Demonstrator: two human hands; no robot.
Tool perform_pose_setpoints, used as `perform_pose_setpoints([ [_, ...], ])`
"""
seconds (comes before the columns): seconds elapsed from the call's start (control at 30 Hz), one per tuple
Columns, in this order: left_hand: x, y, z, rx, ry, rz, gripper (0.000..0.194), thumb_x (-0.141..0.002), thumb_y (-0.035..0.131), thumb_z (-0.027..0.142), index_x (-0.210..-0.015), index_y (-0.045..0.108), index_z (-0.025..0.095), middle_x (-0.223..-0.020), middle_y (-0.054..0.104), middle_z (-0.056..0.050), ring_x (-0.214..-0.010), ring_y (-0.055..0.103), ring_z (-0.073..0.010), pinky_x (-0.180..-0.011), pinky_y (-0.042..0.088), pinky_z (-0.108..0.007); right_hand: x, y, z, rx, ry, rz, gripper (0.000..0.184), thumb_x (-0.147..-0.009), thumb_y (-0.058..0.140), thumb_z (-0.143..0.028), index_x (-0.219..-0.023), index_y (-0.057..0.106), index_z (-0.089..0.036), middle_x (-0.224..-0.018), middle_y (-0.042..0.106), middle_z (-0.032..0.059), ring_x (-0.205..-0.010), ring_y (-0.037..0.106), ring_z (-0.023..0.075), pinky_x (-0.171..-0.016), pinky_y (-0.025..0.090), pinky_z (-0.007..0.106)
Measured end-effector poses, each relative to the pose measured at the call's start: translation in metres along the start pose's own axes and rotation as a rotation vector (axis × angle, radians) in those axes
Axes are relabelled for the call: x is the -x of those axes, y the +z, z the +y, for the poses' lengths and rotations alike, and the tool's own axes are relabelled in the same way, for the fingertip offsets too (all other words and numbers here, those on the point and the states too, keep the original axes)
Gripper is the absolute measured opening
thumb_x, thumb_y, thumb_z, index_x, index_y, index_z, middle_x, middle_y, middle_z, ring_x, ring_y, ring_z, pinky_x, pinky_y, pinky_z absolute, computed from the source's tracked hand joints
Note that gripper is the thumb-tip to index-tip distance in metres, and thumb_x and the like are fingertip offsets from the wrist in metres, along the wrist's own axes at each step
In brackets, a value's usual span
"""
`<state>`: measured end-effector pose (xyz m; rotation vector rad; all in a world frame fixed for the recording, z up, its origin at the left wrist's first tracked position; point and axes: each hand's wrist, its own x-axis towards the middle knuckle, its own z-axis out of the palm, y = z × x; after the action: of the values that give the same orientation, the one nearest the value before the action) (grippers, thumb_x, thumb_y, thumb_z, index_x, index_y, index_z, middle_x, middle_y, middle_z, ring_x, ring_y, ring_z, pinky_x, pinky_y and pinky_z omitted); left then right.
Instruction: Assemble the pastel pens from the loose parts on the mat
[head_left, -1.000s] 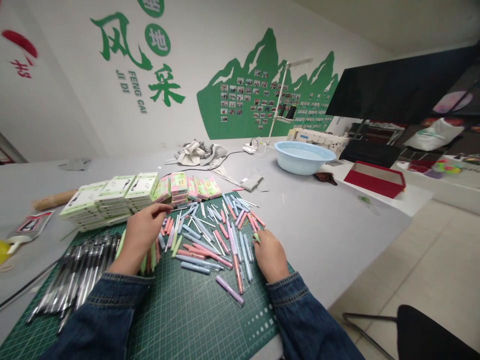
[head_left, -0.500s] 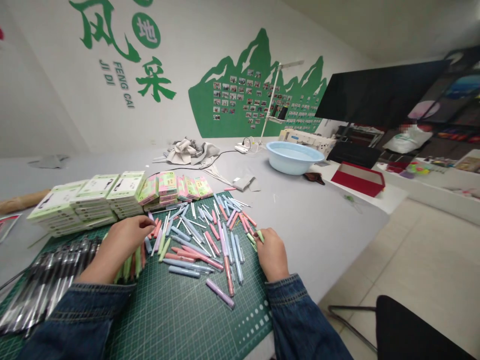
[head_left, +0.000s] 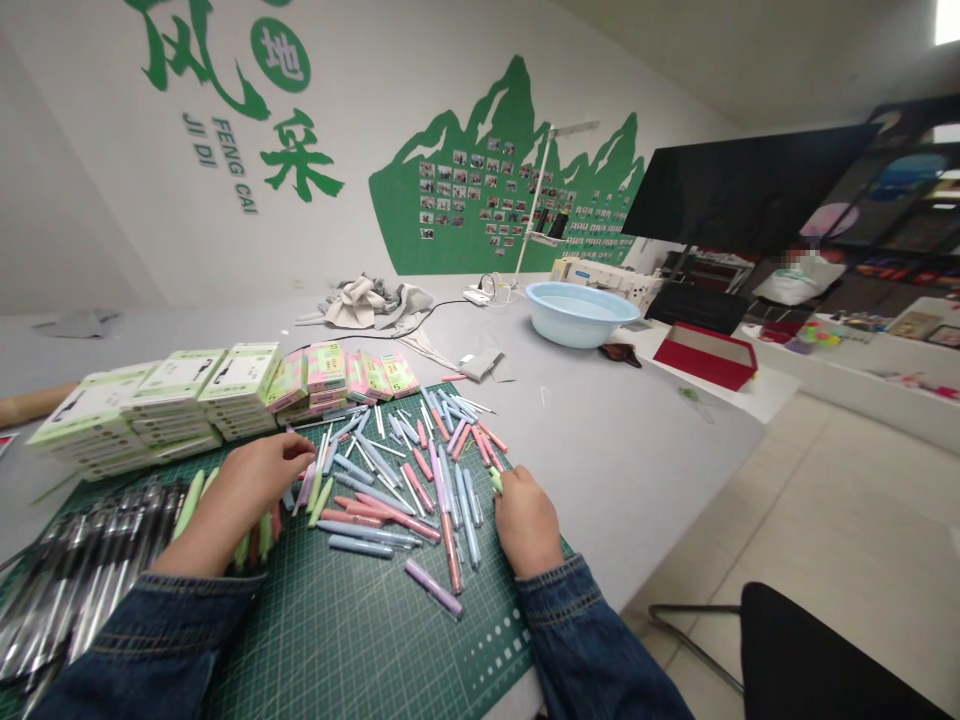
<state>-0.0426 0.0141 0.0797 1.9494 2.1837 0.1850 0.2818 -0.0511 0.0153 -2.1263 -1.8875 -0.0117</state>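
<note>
My left hand (head_left: 259, 490) lies at about ten o'clock on the green cutting mat (head_left: 360, 650), its fingers curled together, their tips reaching over the edge of the heap of pastel pens (head_left: 405, 490). Pale green and pink pens (head_left: 191, 500) fan out from under my palm and wrist; I cannot tell whether I am clamping them or only resting on them. My right hand (head_left: 526, 522) sits at about one o'clock, fingers bunched together, with the fingertips (head_left: 504, 488) on a mint-green pen (head_left: 496, 481) at the heap's right edge; whether that is a firm pinch I cannot tell. The heap mixes blue, lilac, pink and green barrels crossing at all angles, so a light fingertip grip suits it best: lifting one pen cleanly, wrist high, keeps its neighbours from rolling. Just beyond the mat, at eleven o'clock, stand stacks of pale green boxes (head_left: 180, 395) and pink packets (head_left: 326, 367). Sleeved black pens (head_left: 90, 590) lie at nine o'clock. A pale blue basin (head_left: 577, 313) sits far off at one o'clock.
</note>
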Motion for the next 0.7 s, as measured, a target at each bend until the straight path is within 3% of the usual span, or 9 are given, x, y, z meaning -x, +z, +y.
perform_pose_setpoints([
  [0.27,0.001,0.002,0.007,-0.011,0.034,-0.001,0.035,-0.081,0.045,0.04,-0.099,0.071,0.023,-0.096,0.074,-0.003,-0.086,0.065,-0.0231,-0.065,0.039,-0.025,0.016,-0.004,-0.024,0.074,0.023,-0.04,0.025,-0.084,0.041,0.002,-0.087,0.061,-0.014,-0.094,0.062,0.0118,-0.07,0.066,0.0198,-0.057,0.043,0.028],
  [0.43,-0.001,0.014,0.017,-0.026,0.104,0.03,0.036,-0.082,0.044,0.043,-0.098,0.071,0.025,-0.095,0.075,-0.003,-0.086,0.066,-0.0245,-0.067,0.04,-0.027,0.019,-0.013,-0.053,0.071,-0.007,-0.017,0.026,-0.084,0.039,0.004,-0.091,0.06,-0.01,-0.095,0.061,0.0152,-0.072,0.067,0.021,-0.058,0.049,0.028],
  [0.6,-0.001,0.029,0.033,-0.004,0.215,0.036,0.033,-0.082,0.044,0.04,-0.095,0.071,0.027,-0.1,0.074,-0.001,-0.089,0.066,-0.0242,-0.069,0.04,-0.028,0.007,-0.016,-0.095,-0.073,-0.251,0.079,0.023,-0.087,0.041,-0.004,-0.102,0.057,-0.01,-0.095,0.061,0.014,-0.069,0.065,0.0217,-0.054,0.049,0.029],
  [0.7,-0.001,0.028,0.031,0.027,0.225,0.016,0.029,-0.079,0.048,0.039,-0.091,0.072,0.028,-0.098,0.075,0.0,-0.088,0.066,-0.0233,-0.069,0.041,-0.027,-0.008,-0.008,-0.112,-0.225,-0.317,0.079,0.019,-0.084,0.048,-0.01,-0.102,0.056,-0.011,-0.096,0.062,0.0134,-0.07,0.064,0.0215,-0.055,0.046,0.029],
])
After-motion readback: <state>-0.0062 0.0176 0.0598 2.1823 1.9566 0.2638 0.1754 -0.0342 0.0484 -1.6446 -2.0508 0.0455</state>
